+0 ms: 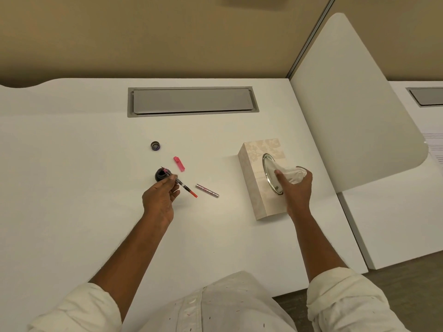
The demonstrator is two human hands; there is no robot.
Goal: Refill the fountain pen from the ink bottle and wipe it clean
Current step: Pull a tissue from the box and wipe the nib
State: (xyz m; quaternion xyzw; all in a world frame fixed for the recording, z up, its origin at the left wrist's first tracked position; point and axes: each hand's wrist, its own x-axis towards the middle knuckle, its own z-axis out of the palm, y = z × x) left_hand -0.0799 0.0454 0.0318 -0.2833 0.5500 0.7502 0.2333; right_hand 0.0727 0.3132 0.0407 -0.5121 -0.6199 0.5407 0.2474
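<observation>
While the left hand (159,198) pinches the stripped fountain pen (180,183) between thumb and fingertips, the pen's nib end sits at the mouth of the open ink bottle (160,175), which stands on the white desk (72,188). Only the clear converter section with its red end knob pokes out past the fingers, slanting toward the lower right; the nib itself is too small and dark to make out against the bottle. The left fingers are curled closed around the pen's grip section, with the lower fingers loosely tucked beneath.

Across the desk, the right hand (296,188) reaches over the beige tissue box (254,185) and grasps a white tissue (291,173) rising from the oval metal-rimmed slot. The thumb presses one side of the tissue and the other fingers wrap the far side, so the hand is closed on it; the tissue's lower part still runs down into the slot.

Loose parts lie apart on the desk: the pink pen cap (179,163) just beyond the bottle to its right, the silvery pen barrel (207,190) lying near the converter's red end without touching it, and the bottle's dark screw cap (155,146) farther back, mouth up. A grey cable flap (193,101) is set into the desk behind everything.
</observation>
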